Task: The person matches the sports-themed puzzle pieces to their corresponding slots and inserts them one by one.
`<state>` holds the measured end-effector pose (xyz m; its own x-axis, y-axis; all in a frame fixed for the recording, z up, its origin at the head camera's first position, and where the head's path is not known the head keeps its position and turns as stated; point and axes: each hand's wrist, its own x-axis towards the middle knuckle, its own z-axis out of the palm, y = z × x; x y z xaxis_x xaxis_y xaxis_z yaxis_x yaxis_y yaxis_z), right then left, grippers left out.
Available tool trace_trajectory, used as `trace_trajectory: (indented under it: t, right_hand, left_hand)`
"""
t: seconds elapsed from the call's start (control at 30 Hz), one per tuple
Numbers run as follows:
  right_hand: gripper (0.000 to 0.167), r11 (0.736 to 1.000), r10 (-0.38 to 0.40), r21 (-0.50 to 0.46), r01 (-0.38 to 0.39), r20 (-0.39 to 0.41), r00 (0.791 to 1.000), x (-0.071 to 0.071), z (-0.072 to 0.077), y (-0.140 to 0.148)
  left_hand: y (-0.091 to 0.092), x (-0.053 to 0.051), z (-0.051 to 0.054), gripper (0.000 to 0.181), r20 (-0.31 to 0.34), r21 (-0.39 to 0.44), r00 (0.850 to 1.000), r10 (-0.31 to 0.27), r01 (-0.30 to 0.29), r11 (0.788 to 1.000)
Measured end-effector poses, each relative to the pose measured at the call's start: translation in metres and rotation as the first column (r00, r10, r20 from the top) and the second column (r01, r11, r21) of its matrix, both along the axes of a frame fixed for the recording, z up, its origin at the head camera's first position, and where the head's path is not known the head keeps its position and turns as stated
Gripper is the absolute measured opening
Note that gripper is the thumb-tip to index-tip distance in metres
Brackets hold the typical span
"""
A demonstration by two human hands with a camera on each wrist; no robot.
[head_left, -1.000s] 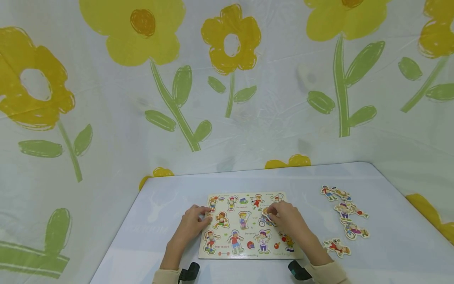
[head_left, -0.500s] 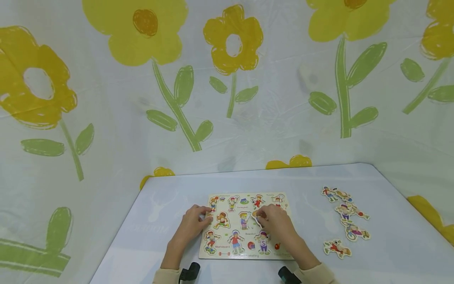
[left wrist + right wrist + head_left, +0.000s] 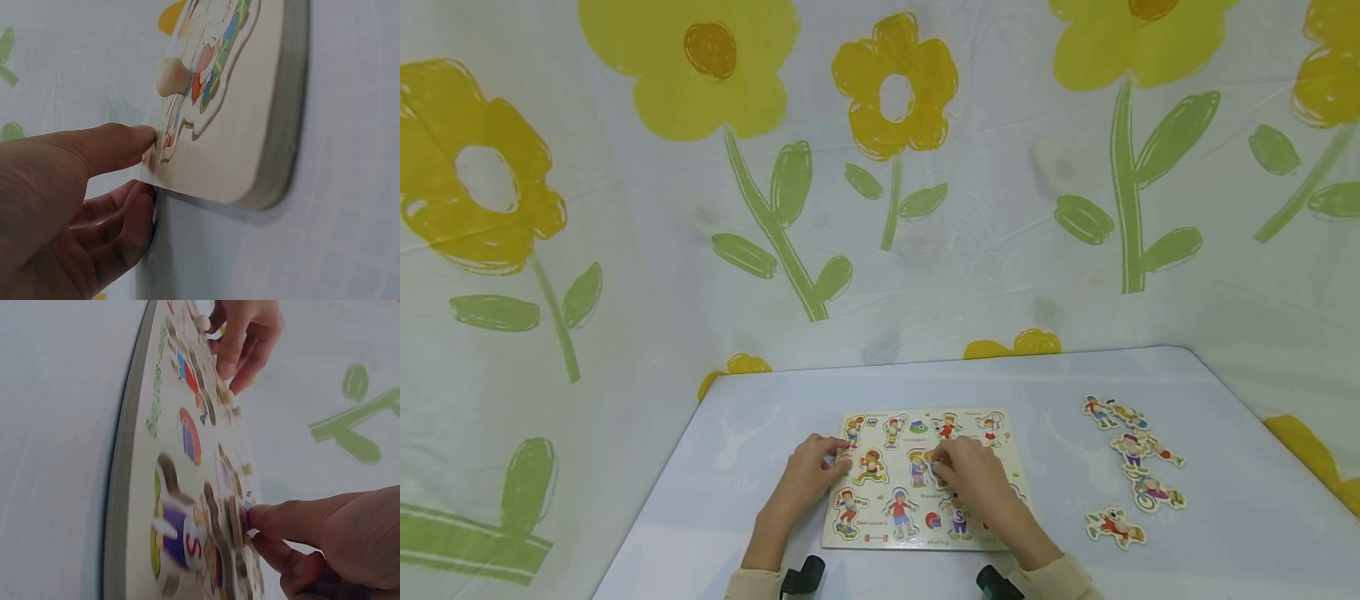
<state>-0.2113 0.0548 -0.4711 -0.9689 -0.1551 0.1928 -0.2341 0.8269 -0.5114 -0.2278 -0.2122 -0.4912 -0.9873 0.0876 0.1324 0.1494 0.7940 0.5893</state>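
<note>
Wooden piece [image 3: 236, 522], pinched in your right hand [image 3: 976, 473], is at the board [image 3: 237, 162], near its centre; misaligned, it could jam. At nine o'clock, your left hand [image 3: 810, 468] touches the edge, grip unclear; should it slip, the board may shift. Loose pieces [image 3: 1129, 450] lie at three.

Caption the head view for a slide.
Left hand touching a puzzle board, right hand pinching a piece over it, loose pieces at right.

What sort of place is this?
Possibly a screened-off play or recording corner: a flower-printed sheet forms the backdrop behind a white table, which bears a picture puzzle board and loose pieces.
</note>
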Motion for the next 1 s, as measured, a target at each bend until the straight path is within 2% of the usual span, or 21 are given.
trace_trajectory:
  t: [0.43, 1.0]
  right_hand:
    - [0.008, 1.000, 0.010, 0.000, -0.010, -0.019, 1.000, -0.005, -0.001, -0.016]
    - [0.007, 1.000, 0.025, -0.014, -0.025, -0.019, 1.000, -0.009, -0.004, -0.024]
  left_hand:
    - [0.003, 0.000, 0.000, 0.033, 0.018, 0.002, 1.000, 0.010, -0.010, 1.000]
    - [0.001, 0.002, 0.001, 0.032, -0.005, -0.001, 1.000, 0.003, -0.003, 1.000]
